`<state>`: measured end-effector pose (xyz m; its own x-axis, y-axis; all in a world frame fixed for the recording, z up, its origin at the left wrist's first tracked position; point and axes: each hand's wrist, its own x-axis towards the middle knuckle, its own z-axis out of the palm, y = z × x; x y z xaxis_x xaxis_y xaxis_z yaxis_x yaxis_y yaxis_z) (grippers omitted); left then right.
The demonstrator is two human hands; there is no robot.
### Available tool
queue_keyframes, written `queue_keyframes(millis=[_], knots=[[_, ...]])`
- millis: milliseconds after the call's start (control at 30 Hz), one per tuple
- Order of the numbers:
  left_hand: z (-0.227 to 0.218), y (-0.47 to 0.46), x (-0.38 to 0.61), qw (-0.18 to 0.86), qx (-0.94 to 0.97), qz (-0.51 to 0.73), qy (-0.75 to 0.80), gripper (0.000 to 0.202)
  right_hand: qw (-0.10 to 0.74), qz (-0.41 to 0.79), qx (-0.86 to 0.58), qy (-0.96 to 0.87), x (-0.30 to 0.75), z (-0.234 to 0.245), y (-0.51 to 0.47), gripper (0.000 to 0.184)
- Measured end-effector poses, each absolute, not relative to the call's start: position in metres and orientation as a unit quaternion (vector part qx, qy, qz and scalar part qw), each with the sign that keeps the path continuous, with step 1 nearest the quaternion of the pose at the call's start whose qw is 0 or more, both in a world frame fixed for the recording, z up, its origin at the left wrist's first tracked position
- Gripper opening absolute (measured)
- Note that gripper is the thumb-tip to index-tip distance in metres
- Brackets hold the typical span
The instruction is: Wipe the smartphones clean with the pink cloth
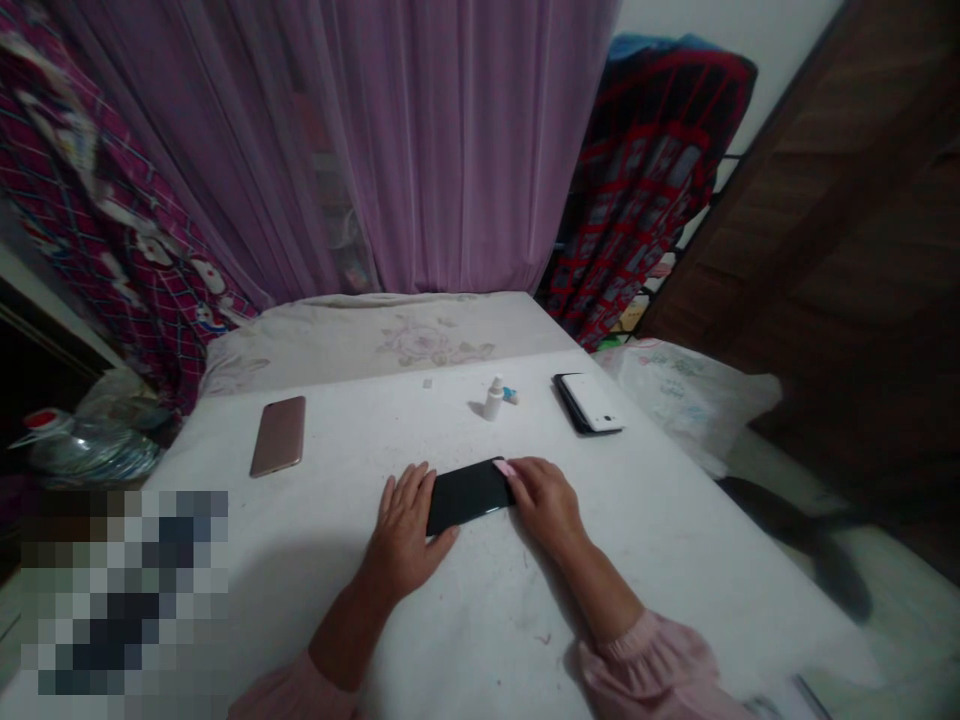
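The black smartphone (pixel 466 496) lay crosswise before me, left hand (pixel 405 530) spread against one end, right hand (pixel 546 505) curled onto a pink tab (pixel 503 467) at the other.

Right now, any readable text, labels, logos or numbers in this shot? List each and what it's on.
Nothing can be read: no word, brand or number is legible. The print on the plastic bag is too blurred to read, and the small white bottle shows nothing legible.
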<state>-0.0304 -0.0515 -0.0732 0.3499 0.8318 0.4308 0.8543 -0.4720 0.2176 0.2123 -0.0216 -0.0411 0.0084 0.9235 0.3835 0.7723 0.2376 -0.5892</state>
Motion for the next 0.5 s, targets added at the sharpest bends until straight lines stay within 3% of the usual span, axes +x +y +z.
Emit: queue_keyframes(millis=[500], knots=[[-0.074, -0.048, -0.034, 0.013, -0.829, -0.227, -0.51, 0.067, 0.292, 0.07, -0.579, -0.758, 0.184, -0.039, -0.001, 0.026]])
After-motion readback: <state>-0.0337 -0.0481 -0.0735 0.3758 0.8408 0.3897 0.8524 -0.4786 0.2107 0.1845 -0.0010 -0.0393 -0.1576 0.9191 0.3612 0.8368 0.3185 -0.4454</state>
